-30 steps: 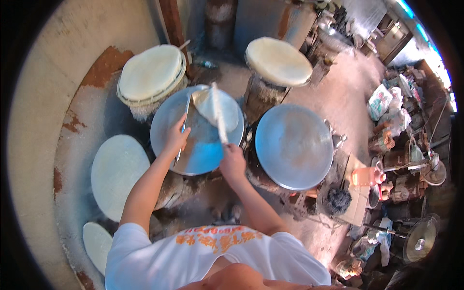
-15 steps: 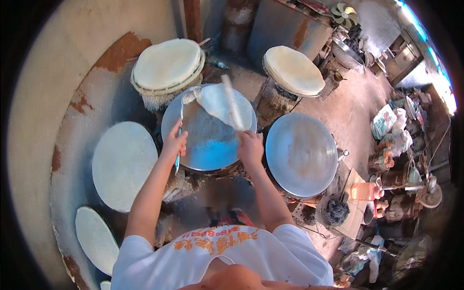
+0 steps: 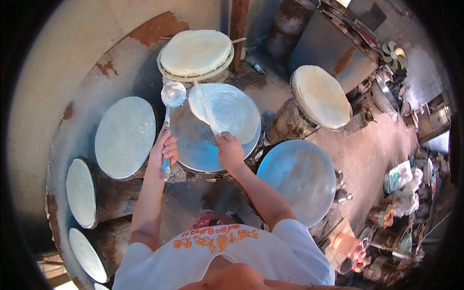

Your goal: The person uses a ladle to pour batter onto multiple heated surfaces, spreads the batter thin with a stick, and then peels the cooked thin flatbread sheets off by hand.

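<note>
My left hand [image 3: 163, 151] is closed around the handle of a metal ladle [image 3: 173, 94]. The ladle's whitish, coated bowl hangs by the far left rim of a round griddle [image 3: 193, 147]. My right hand [image 3: 230, 151] grips a pale, slightly blurred flat stick [image 3: 206, 107], which lies across a layer of white batter [image 3: 232, 108]. This batter forms a broad rounded sheet over the far part of the griddle. Bare grey metal shows on the griddle's near side, nearest my body.
Right of me sits a second bare griddle [image 3: 302, 181]. Stacks of round flatbreads stand at the far left [image 3: 195, 52] and far right [image 3: 321, 96]. Several griddles coated pale, one nearest [image 3: 125, 137], line the curved left wall. An orange-pink jug [image 3: 345, 245] and bags [image 3: 398, 176] lie right.
The ladle has moved off the batter to the griddle's left rim. Under the stick, the batter has spread into a wider, rounder sheet. The view has shifted and turned somewhat.
</note>
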A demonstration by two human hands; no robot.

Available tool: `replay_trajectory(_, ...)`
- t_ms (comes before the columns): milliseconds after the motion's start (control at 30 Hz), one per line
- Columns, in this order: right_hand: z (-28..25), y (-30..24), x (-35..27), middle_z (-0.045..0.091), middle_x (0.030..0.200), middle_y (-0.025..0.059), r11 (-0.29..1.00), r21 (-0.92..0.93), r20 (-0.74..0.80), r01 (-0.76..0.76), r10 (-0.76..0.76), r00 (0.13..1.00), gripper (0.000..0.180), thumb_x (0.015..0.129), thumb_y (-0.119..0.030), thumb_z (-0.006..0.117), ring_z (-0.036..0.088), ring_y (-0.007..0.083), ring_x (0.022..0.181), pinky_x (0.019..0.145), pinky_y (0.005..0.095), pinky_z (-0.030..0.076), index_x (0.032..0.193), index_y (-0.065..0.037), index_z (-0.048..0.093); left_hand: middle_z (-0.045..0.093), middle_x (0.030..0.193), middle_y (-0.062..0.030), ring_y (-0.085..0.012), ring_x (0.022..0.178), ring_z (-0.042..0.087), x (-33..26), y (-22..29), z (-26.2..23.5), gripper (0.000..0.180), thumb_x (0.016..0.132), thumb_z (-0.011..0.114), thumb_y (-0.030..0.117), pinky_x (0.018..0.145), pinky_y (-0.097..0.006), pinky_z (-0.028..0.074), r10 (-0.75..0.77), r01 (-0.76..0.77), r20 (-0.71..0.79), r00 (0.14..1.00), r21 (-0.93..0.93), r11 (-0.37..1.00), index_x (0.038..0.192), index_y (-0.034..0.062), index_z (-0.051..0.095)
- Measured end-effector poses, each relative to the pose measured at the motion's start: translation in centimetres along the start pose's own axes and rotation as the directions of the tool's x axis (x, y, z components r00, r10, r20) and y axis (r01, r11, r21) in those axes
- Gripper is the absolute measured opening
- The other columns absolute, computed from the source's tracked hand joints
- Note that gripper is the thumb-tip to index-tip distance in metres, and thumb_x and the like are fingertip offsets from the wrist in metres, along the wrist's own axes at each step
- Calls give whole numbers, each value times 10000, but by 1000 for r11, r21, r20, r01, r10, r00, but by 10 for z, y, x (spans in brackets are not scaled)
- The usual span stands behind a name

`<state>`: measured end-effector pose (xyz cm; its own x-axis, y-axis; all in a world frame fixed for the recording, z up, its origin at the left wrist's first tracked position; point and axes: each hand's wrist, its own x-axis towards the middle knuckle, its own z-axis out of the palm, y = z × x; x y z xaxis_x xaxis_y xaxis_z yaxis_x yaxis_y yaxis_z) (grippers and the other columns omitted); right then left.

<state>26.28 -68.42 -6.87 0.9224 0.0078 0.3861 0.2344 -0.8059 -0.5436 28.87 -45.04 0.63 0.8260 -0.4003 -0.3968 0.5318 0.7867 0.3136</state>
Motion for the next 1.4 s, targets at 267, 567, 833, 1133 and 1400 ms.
replay_trajectory(267,-50,0,-55,646,980,110,985,163,-7,-63,65,998,352,609,4,636,566,319,919,804,399,471,954,-52,683,342,624,41,-29,414,338,4,-21,23,396,986,452,183,334,-165,317,112,-115,-55,992,-51,992,1335,364,398)
replay_trajectory(567,-60,98,51,647,936,90,1000,22,64,4,-5,998,270,665,3,575,571,317,874,765,394,478,893,-77,696,337,632,39,-29,412,327,-15,-28,34,445,983,459,192,331,-172,312,230,-227,-31,973,77,971,1362,397,348)
replay_trajectory(833,-47,63,48,659,971,96,950,261,275,171,-244,930,300,650,-10,599,584,322,908,807,386,475,929,-71,691,344,632,34,-26,412,331,-43,-28,39,420,993,432,203,326,-161,303,284,-270,-113,952,125,955,1380,338,340)
replay_trajectory(1133,-23,76,82,653,959,22,905,294,229,308,-380,896,200,713,-15,581,561,283,887,782,355,476,843,-120,691,353,628,38,-34,420,328,-46,-17,27,351,994,427,182,337,-168,302,186,-191,-93,978,-56,980,1309,335,429)
replay_trajectory(1400,-61,106,105,655,920,36,886,334,272,321,-416,868,241,670,-5,586,555,292,867,777,362,462,866,-105,684,333,635,33,-36,420,325,-70,-21,41,301,1017,359,205,344,-176,300,188,-195,-125,974,-49,980,1282,295,470)
